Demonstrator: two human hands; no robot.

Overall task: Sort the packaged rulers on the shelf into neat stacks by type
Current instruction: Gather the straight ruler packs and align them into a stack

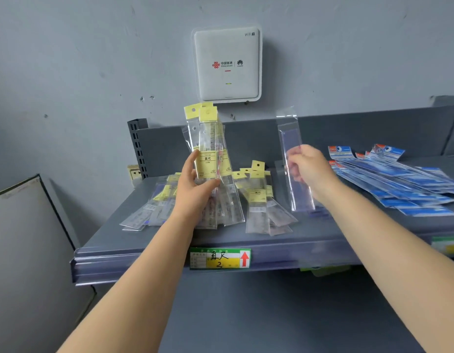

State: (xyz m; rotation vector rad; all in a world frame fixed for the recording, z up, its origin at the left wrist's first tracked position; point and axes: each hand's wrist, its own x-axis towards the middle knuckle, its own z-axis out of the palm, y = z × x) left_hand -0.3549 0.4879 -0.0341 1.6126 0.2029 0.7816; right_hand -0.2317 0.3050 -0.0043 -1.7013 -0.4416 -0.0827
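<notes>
Yellow-labelled rulers (210,159) gripped upright in left hand (195,186), clear-sleeved ruler (294,164) pinched upright in right hand (310,165), bare grey shelf (149,240) along front edge.

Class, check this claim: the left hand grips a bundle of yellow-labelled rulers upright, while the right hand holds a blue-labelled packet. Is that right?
Not quite. The head view shows the right hand holding a plain clear packet, not a blue-labelled one. The left hand does grip the yellow-labelled rulers upright.

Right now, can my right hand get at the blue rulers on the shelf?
Probably not yet: the right hand already holds a clear sleeve. The blue rulers lie uncovered just beside it.
</notes>
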